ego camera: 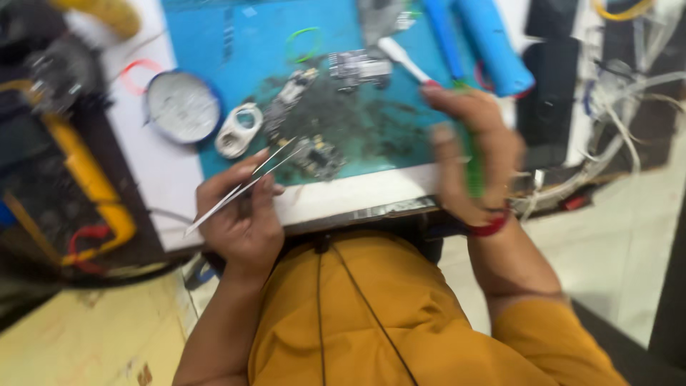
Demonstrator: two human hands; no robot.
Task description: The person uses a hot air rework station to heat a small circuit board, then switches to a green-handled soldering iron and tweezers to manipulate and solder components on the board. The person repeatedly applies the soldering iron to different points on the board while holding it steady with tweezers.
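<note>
Head view, looking down and blurred by motion: a person in an orange shirt works at a white bench [171,179] covered by a stained blue mat [214,43]. The left hand [239,214] is closed around metal tweezers [243,187], whose tips point at a small circuit board [318,156] near the mat's front edge. The right hand [471,154] grips a green-handled brush [411,64], its white head lying over a second board [357,66] farther back. The tweezer tips sit close to the board, so a slip could scrape or flick off a tiny part; loose pieces near the edge could be swept to the floor by the brush. No label is readable. A round white tin [182,107] and a white tape roll [239,131] lie left of the boards; a blue cylinder [493,43] lies at the back right.
</note>
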